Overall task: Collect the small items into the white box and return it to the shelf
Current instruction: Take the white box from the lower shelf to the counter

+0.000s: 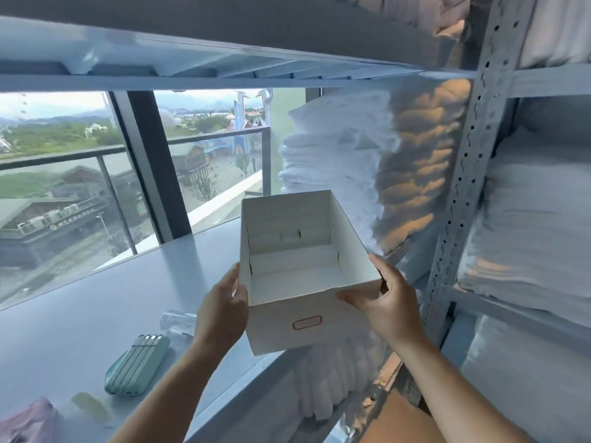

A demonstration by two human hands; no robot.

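An open white cardboard box (281, 318) with a red-bordered label on its front is held up in the air, tilted so its bare inside shows. My left hand (220, 311) grips its left wall and my right hand (383, 302) grips its right front corner. Below, on the pale shelf board (80, 314), lie small items: a mint-green ribbed case (137, 366), a clear plastic bottle (177, 322), a pale yellow-green piece (91, 407) and something pink (28, 420) at the bottom left corner.
A grey metal upright with holes (473, 148) stands to the right. Stacks of folded white linen (339, 161) fill the shelves behind and right of the box. Another shelf board (224, 43) runs overhead. A large window (64, 174) is at the left.
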